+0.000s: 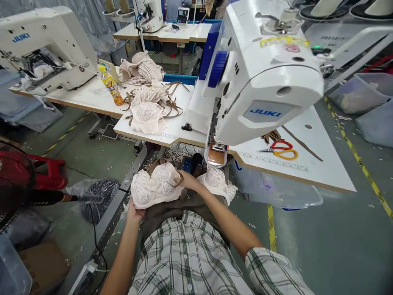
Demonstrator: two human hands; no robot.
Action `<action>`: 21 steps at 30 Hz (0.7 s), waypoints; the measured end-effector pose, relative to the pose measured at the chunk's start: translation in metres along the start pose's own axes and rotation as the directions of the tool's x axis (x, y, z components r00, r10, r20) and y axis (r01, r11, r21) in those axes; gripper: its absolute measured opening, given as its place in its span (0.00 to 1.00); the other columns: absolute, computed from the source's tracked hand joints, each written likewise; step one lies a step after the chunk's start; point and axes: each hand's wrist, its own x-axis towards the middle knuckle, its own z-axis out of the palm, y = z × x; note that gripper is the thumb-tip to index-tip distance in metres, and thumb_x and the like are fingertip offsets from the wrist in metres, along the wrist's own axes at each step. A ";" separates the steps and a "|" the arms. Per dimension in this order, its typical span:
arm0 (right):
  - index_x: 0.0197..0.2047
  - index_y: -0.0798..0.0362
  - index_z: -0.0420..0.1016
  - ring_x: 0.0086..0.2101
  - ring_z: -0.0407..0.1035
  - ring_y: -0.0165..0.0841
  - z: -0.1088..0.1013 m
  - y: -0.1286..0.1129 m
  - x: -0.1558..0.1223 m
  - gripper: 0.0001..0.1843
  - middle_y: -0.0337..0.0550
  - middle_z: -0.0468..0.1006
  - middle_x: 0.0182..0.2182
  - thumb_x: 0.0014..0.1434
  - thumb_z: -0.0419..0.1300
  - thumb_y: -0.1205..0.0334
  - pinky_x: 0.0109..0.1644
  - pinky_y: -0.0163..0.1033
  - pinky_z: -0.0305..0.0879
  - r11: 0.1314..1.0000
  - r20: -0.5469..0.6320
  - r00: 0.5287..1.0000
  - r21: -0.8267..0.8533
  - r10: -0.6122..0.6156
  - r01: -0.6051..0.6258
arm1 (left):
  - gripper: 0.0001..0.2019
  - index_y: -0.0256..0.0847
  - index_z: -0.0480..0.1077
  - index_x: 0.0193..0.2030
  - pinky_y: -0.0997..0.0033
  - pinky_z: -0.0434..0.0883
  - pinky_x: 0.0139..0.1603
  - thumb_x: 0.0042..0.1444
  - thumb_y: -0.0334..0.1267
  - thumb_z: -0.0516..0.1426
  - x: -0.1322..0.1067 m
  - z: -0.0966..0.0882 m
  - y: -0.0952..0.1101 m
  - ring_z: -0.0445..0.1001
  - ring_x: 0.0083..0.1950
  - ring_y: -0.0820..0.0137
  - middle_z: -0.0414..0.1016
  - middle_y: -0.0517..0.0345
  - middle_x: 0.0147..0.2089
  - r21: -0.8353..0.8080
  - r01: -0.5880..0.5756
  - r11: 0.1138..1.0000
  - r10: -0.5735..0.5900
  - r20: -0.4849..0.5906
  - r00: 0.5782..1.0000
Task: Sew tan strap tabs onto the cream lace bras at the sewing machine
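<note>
A pale pink lace bra (158, 184) lies over my lap, its moulded cups facing up. My left hand (134, 211) grips its left lower edge, the fingers mostly hidden under the fabric. At the other side my right hand (187, 181) is closed on the bra near a brown strap (178, 180). Another lace bra (215, 180) rests on my right thigh, partly behind my right forearm. Just above my lap is the head of a white sewing machine (264, 82).
A pile of bras with brown straps (147, 110) lies on the table left of the machine, beside a drink bottle (111, 85) and folded fabric (141, 69). Scissors (281, 150) lie on the right tabletop. A fan (15, 184) stands at the left.
</note>
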 end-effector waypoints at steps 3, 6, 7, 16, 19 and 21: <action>0.64 0.62 0.60 0.57 0.65 0.48 0.002 -0.007 -0.003 0.29 0.62 0.68 0.59 0.61 0.55 0.65 0.58 0.50 0.63 0.998 -0.145 0.988 -0.038 0.049 -0.056 | 0.23 0.39 0.65 0.60 0.57 0.76 0.48 0.66 0.52 0.52 0.010 0.001 -0.008 0.76 0.49 0.64 0.73 0.47 0.55 -0.046 0.074 0.996 -0.075 -0.011 0.997; 0.69 0.56 0.55 0.66 0.53 0.46 0.008 -0.041 0.000 0.30 0.56 0.60 0.65 0.64 0.50 0.64 0.70 0.53 0.47 0.996 -0.278 0.958 -0.081 -0.069 0.048 | 0.22 0.45 0.69 0.55 0.63 0.77 0.40 0.64 0.56 0.50 0.007 -0.001 -0.008 0.79 0.44 0.62 0.79 0.52 0.46 -0.009 0.105 0.994 -0.105 0.011 0.994; 0.69 0.52 0.56 0.66 0.51 0.44 0.013 -0.052 0.005 0.30 0.52 0.60 0.66 0.65 0.50 0.62 0.71 0.52 0.43 0.988 -0.271 0.952 -0.097 -0.142 0.119 | 0.22 0.47 0.71 0.51 0.65 0.77 0.35 0.62 0.59 0.50 0.004 -0.004 -0.006 0.80 0.41 0.61 0.80 0.54 0.40 0.027 0.110 0.994 -0.111 0.023 0.994; 0.63 0.66 0.64 0.55 0.68 0.52 0.049 -0.004 0.075 0.35 0.68 0.73 0.54 0.59 0.60 0.52 0.59 0.51 0.61 0.994 -0.201 0.973 0.044 0.110 -0.103 | 0.24 0.43 0.72 0.30 0.68 0.71 0.26 0.39 0.63 0.65 0.009 -0.037 0.153 0.76 0.28 0.62 0.77 0.54 0.26 0.343 -0.233 0.910 0.189 0.156 0.969; 0.62 0.64 0.65 0.55 0.70 0.47 0.042 0.036 0.073 0.28 0.63 0.75 0.53 0.62 0.56 0.59 0.59 0.46 0.61 0.970 -0.270 0.937 0.160 0.221 -0.182 | 0.24 0.42 0.71 0.43 0.70 0.74 0.41 0.48 0.59 0.62 0.041 0.014 0.249 0.76 0.50 0.62 0.78 0.52 0.48 0.291 -0.474 0.831 0.449 0.152 0.881; 0.61 0.60 0.67 0.51 0.73 0.44 0.036 0.056 0.068 0.24 0.57 0.78 0.49 0.62 0.55 0.63 0.56 0.44 0.64 0.946 -0.304 0.912 0.252 0.276 -0.202 | 0.20 0.41 0.71 0.48 0.68 0.73 0.49 0.55 0.53 0.61 0.065 0.065 0.304 0.73 0.56 0.62 0.75 0.50 0.55 0.288 -0.550 0.784 0.522 0.173 0.835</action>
